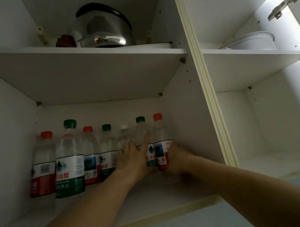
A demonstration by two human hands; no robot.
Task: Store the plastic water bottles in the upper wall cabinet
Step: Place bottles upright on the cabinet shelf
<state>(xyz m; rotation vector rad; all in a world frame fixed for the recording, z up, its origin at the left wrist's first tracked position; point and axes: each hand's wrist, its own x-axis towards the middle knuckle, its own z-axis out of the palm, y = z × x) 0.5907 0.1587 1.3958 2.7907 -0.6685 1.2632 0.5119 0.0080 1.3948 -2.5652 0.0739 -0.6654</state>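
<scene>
Seven plastic water bottles stand in a row at the back of the lower shelf point(153, 191) of the upper wall cabinet point(197, 83), and I have both hands in among the ones at the right end. My right hand point(175, 161) grips the red-capped bottle point(161, 139) nearest the cabinet's right wall, fingers curled round the lower part of its red label, though most of them are hidden behind the bottle. My left hand point(131, 160) rests against the green-capped bottle point(142, 132) just beside it: the index finger points straight up along its clear body while the other fingers are bent against the small white-capped bottle point(124, 137) to its left, so I cannot tell whether it is truly gripping. Left of that stand a green-capped bottle, a red-capped one, a taller green-capped bottle point(69, 157) set slightly forward, and a red-capped bottle point(43, 160) at the far left, all upright and close together. On the shelf above sit a steel kettle point(104, 30) with a black handle and a small brown object point(65, 41) beside it. The neighbouring compartment to the right is brightly lit, with a white container point(254, 41) on its upper shelf and a metal hinge point(281, 5) on its side wall.
</scene>
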